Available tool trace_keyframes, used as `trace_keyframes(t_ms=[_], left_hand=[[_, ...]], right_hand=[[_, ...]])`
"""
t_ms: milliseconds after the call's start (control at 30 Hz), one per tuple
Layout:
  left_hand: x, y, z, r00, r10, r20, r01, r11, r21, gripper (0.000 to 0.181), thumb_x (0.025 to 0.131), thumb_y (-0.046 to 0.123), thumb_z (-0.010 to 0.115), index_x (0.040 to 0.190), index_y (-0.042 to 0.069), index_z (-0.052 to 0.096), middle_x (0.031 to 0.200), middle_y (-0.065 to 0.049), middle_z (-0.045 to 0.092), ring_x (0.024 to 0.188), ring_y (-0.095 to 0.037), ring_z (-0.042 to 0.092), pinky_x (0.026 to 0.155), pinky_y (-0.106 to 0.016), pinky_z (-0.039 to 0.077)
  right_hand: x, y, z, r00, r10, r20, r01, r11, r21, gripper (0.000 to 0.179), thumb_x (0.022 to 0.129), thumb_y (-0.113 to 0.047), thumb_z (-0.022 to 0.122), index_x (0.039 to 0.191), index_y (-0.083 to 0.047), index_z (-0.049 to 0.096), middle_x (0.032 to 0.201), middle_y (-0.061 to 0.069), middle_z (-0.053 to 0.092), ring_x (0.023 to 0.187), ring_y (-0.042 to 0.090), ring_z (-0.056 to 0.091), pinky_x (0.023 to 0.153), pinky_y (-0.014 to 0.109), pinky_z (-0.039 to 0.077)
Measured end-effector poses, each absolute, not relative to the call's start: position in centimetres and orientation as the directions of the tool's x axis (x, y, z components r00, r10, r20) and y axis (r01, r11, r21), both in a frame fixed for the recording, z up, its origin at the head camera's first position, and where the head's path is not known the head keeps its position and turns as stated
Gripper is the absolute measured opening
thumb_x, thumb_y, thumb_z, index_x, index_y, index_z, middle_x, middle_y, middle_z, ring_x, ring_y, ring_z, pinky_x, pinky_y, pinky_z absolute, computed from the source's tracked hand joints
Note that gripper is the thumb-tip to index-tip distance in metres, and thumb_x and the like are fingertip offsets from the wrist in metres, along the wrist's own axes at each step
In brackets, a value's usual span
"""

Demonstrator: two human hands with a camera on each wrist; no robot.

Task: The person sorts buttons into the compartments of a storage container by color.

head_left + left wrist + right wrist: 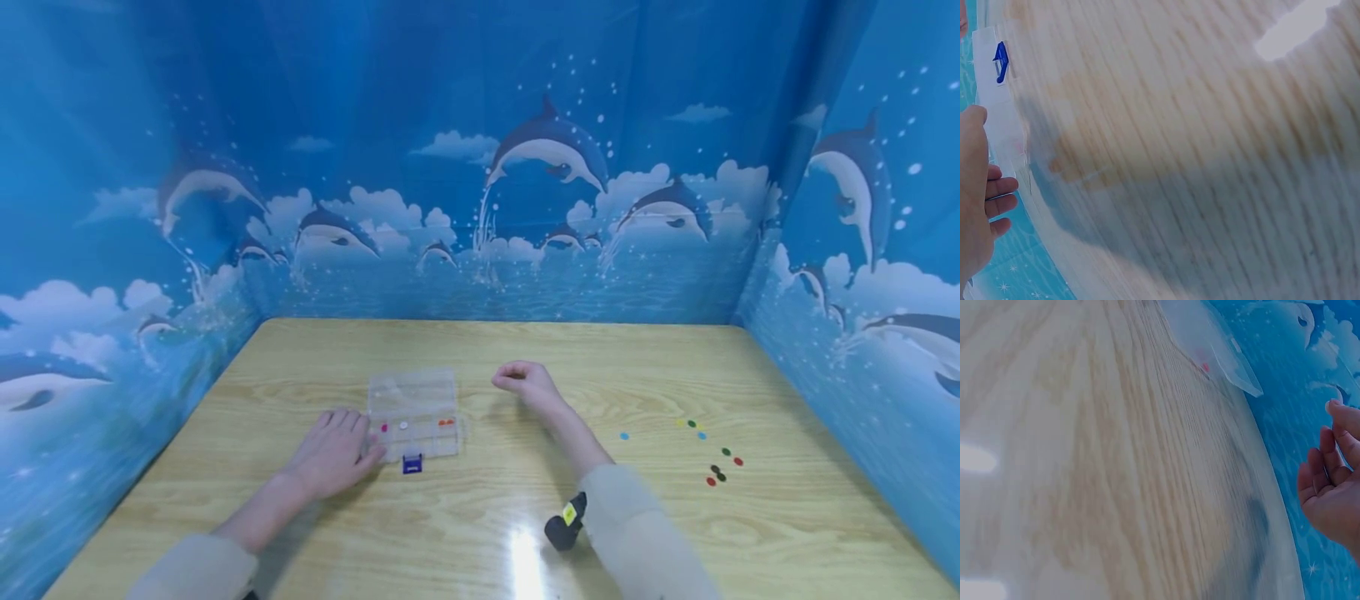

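Observation:
A clear plastic compartment box [435,448] lies with its lid [412,392] folded back and its blue latch [412,464] toward me. Inside it are a pink disc [385,427], a white disc [403,426] and orange discs [446,422] in separate compartments. My left hand [333,450] rests at the box's left side, fingers extended and thumb at its front corner. Beyond the box to the right, my right hand [528,385] is raised over the table. Its thumb and forefinger pinch a small whitish piece [1328,407], mostly hidden by the fingertips.
Loose coloured discs lie on the wooden table [480,508] at the right: a blue disc [625,437], a red disc [738,462], a dark green disc [726,452] and several others. A black wrist device [566,523] sits by the right sleeve. Dolphin-print curtains [360,275] enclose the table.

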State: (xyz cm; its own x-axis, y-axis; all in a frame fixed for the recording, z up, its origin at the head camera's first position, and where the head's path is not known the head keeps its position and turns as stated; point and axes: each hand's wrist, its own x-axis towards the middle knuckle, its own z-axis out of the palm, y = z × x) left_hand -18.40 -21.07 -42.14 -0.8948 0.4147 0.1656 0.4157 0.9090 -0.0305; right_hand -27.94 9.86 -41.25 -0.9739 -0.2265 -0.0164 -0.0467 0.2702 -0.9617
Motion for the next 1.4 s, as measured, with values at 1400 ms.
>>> trace_keyframes(t_ms=[1400], left_hand=[[-18.1,-21.9,-42.3,-0.877,0.433,0.207,0.439,0.898,-0.017,0.040,0.090,0.036,0.055,0.105,-0.002,0.057,0.101,-0.017,0.057,0.100,-0.034,0.052,0.092,-0.051,0.039]], right_hand=[[-26.2,1.5,-41.3,-0.902,-0.430,0.045,-0.169,0.255,-0.952,0.015,0.085,-0.007,0.065,0.095,0.005,0.064,0.088,0.006,0.062,0.081,0.012,0.054,0.072,0.024,0.047]])
